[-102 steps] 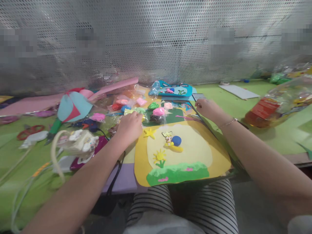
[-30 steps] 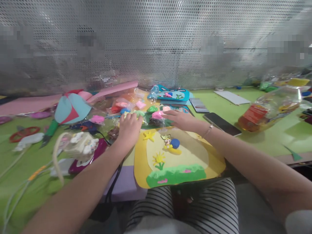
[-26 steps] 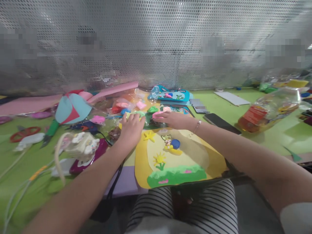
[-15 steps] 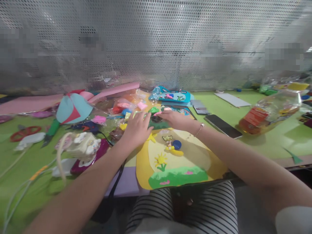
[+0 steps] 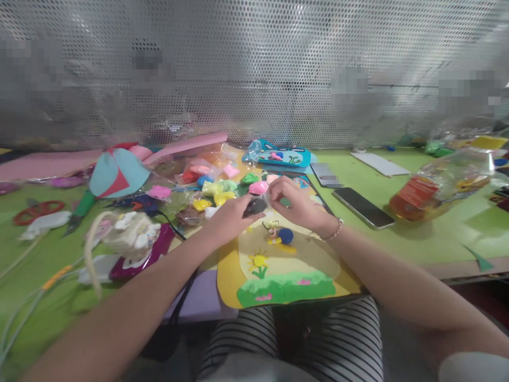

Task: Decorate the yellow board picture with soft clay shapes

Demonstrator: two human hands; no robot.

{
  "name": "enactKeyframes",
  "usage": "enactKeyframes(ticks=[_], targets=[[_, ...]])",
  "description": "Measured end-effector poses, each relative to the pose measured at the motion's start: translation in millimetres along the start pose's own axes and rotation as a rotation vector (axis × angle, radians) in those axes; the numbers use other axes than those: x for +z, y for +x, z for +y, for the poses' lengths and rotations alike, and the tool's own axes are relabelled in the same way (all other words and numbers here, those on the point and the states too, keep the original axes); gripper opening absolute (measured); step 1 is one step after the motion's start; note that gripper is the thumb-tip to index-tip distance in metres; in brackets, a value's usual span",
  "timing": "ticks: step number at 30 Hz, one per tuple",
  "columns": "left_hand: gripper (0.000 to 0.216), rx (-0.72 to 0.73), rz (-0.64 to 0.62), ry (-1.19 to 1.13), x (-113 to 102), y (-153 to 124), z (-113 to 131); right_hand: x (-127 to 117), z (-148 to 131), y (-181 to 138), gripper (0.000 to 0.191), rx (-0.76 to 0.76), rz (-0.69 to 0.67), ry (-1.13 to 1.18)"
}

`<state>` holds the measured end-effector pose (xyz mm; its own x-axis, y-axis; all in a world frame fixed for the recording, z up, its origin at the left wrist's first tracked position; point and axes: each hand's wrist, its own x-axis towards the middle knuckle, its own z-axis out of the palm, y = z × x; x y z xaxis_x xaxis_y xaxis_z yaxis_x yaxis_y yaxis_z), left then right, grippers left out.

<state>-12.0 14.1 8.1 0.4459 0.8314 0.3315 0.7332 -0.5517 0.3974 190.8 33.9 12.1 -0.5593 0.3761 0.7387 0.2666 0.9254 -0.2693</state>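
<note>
Both hands meet above the far edge of a yellow craft board that carries a green clay lawn, a clay sun and a small figure with a blue ball. My left hand grips a small clear bag of dark clay. My right hand pinches the same bag's plastic at its top. Just beyond the hands lie several little bags of pink, green, yellow and blue clay.
A black phone and a second device lie right of the board on the green table. A bag with orange contents sits far right. Scissors, a paper cone, a white toy bag and cables crowd the left. Perforated metal screen behind.
My right hand left the devices at the right and came to the clay bags. Both hands then lifted the dark clay bag off the pile toward me.
</note>
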Motion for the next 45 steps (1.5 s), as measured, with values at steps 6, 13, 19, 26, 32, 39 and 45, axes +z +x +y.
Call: enactKeyframes(ticks=[6, 13, 19, 26, 32, 39, 45], targets=[[0.029, -0.070, -0.040, -0.165, -2, -1, 5, -3, 1, 1, 0.011, -0.057, 0.047, -0.056], [0.027, -0.061, -0.055, -0.163, -2, -1, 5, -1, 3, 0, 0.010, -0.049, -0.016, -0.047], [0.025, -0.062, -0.038, -0.150, 0, 0, 4, 0, -2, 1, 0.011, -0.007, -0.060, -0.047], [0.036, -0.066, -0.019, -0.189, -3, 0, 5, 2, -5, 1, 0.016, 0.004, 0.009, -0.066], [0.036, -0.049, -0.012, -0.191, -1, 0, 2, 4, -4, 0, 0.016, 0.008, 0.036, -0.075], [0.038, -0.070, -0.006, -0.192, -3, 0, 5, 4, -4, -1, 0.011, 0.134, 0.146, 0.037], [0.037, -0.124, 0.060, -0.105, 1, 3, -5, 3, -6, 2, 0.005, 0.390, 0.252, 0.328]])
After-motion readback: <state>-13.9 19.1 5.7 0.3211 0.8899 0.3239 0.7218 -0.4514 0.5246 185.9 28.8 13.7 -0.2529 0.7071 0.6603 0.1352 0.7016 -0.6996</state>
